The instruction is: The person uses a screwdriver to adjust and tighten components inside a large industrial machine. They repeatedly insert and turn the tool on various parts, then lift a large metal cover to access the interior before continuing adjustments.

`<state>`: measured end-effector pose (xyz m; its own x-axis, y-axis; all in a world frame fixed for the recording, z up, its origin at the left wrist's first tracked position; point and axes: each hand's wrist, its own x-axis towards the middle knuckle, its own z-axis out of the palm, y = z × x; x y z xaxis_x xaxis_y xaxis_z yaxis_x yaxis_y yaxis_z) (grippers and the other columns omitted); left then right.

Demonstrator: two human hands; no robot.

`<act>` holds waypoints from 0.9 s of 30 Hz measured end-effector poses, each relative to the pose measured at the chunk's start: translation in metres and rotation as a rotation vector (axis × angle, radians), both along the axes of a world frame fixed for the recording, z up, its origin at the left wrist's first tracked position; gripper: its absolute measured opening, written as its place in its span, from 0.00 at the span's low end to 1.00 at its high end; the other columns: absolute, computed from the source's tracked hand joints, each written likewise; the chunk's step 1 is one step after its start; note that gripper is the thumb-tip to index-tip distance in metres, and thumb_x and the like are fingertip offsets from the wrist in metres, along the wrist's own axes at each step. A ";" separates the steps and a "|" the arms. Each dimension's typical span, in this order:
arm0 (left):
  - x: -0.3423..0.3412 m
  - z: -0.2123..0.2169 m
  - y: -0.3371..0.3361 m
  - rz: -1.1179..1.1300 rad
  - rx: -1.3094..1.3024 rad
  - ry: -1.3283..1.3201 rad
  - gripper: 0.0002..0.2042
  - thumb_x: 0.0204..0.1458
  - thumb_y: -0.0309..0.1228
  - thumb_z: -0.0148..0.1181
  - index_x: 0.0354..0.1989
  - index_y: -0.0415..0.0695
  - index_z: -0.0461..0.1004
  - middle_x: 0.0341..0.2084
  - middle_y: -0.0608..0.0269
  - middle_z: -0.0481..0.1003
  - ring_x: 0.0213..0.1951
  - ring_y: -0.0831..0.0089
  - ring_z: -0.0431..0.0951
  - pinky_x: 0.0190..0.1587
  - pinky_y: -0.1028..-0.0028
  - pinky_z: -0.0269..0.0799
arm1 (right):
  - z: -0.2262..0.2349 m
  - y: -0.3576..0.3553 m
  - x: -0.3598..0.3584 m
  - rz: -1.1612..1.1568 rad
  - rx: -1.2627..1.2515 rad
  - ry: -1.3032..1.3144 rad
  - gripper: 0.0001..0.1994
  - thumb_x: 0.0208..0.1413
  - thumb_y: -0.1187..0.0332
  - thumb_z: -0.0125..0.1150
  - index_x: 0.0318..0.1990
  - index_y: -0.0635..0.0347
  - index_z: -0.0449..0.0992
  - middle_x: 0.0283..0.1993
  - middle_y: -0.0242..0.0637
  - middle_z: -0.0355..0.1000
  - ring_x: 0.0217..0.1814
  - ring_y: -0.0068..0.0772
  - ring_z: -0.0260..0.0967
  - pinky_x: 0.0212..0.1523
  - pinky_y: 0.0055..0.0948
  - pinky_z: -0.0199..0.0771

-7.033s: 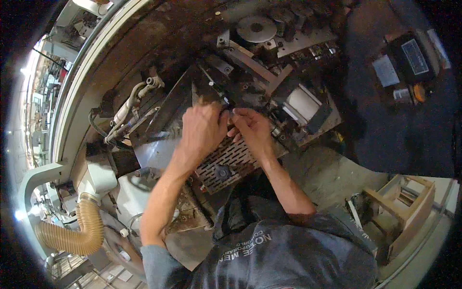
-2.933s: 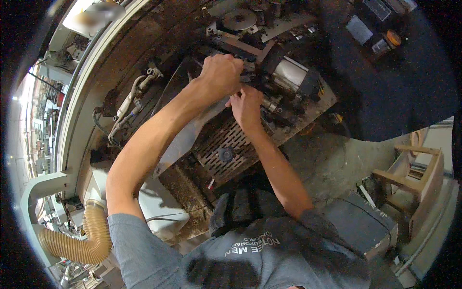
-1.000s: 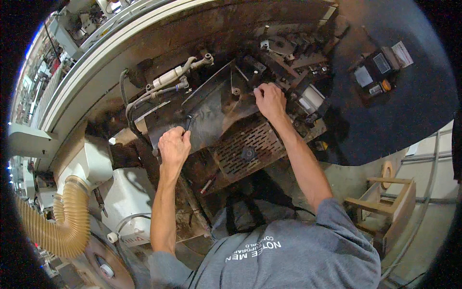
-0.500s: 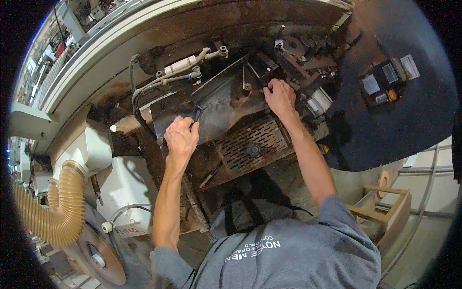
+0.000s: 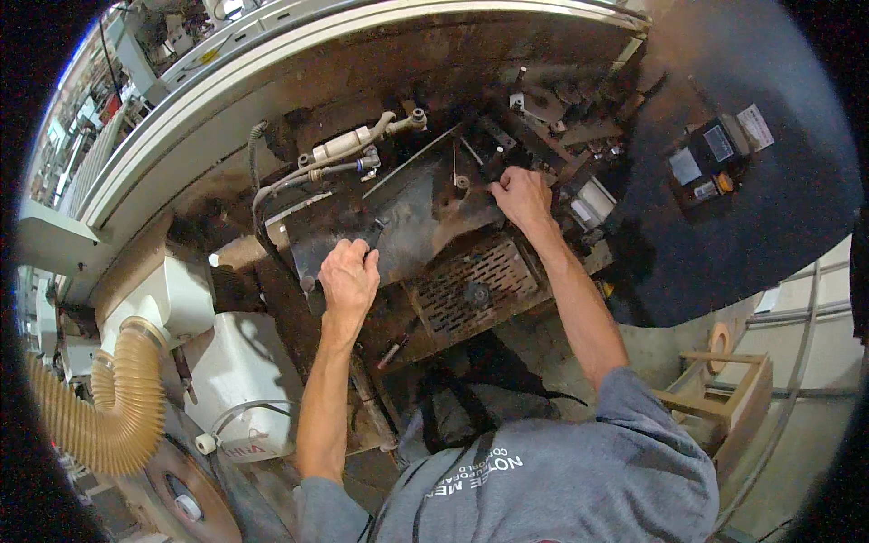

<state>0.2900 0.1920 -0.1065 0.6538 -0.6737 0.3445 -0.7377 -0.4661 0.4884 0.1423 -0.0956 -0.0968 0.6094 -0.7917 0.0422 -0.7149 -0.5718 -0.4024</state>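
A dark, dirty flat plate lies at the middle of the machine bed. Over its left end my left hand has its fingers curled round a small dark stick-like piece; the exact kind does not show. My right hand is closed at the plate's right end, its thumb and fingers pressed together. Whatever is in that grip is hidden. Between the hands, a thin rod with a round end rests near the plate's far edge. Nearer to me is a slotted metal grate with a dark round knob.
Hoses with a pale cylinder run along the back. A ribbed tan duct and a white housing stand at left. On the right, a dark sheet carries a small box. A red-tipped tool lies near the grate.
Both hands have come slightly nearer to me, the left a little rightward too. The dark piece stays in the left hand. The view has shifted slightly.
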 end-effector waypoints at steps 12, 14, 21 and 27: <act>0.002 0.005 -0.003 -0.023 0.007 0.028 0.08 0.45 0.28 0.66 0.27 0.40 0.72 0.25 0.51 0.72 0.30 0.47 0.75 0.33 0.56 0.70 | 0.004 0.011 -0.002 0.003 0.006 -0.201 0.14 0.51 0.62 0.67 0.37 0.61 0.73 0.41 0.47 0.75 0.45 0.54 0.72 0.43 0.48 0.72; 0.001 0.005 -0.004 -0.030 0.002 0.035 0.08 0.46 0.28 0.66 0.27 0.40 0.72 0.25 0.51 0.72 0.30 0.48 0.75 0.32 0.56 0.70 | -0.002 -0.001 0.003 -0.052 0.035 -0.171 0.14 0.51 0.62 0.67 0.40 0.61 0.75 0.43 0.49 0.75 0.47 0.55 0.72 0.46 0.48 0.73; 0.001 0.001 -0.010 -0.033 -0.003 0.036 0.09 0.46 0.28 0.66 0.27 0.40 0.70 0.24 0.52 0.71 0.29 0.49 0.74 0.32 0.57 0.69 | 0.001 0.002 -0.004 0.046 0.008 -0.025 0.15 0.54 0.63 0.64 0.42 0.66 0.74 0.46 0.51 0.74 0.47 0.55 0.73 0.45 0.52 0.74; -0.001 0.004 -0.017 -0.060 -0.020 0.048 0.09 0.47 0.27 0.65 0.26 0.40 0.69 0.23 0.52 0.70 0.28 0.49 0.74 0.31 0.56 0.68 | -0.003 0.009 -0.004 0.072 -0.085 -0.046 0.18 0.56 0.60 0.64 0.44 0.67 0.72 0.48 0.50 0.72 0.45 0.58 0.74 0.41 0.54 0.76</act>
<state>0.2894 0.1749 -0.1029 0.6284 -0.7055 0.3277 -0.7395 -0.4113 0.5329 0.1387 -0.0867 -0.1001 0.6607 -0.7382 0.1363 -0.6525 -0.6545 -0.3820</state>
